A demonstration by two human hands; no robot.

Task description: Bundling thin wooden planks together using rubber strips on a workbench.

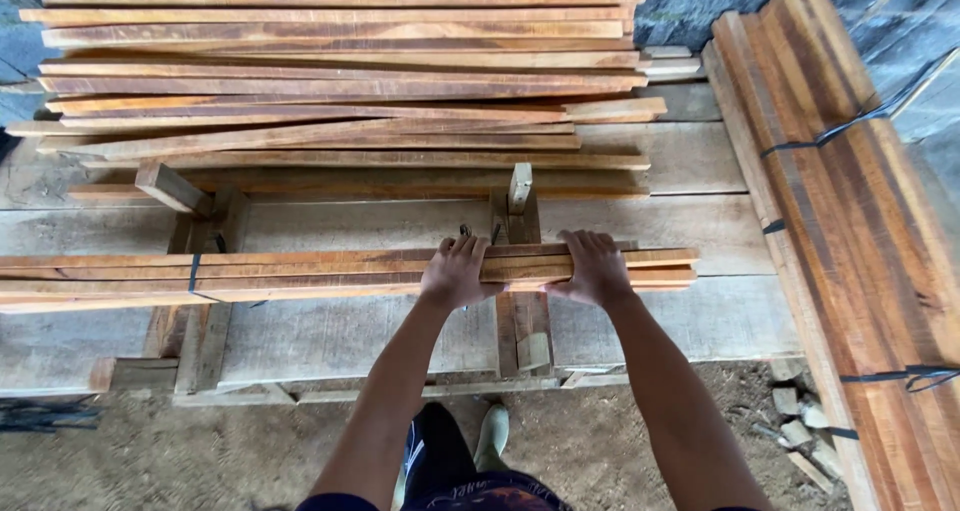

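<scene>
Both hands, left hand [457,271] and right hand [594,268], each grip clamped around the strapped bundle of wooden slats [300,274] on the desk [350,336].

Bare forearms without sleeves, dark trousers [440,461] with a pale stripe, and a light-coloured boot [492,435]
</scene>
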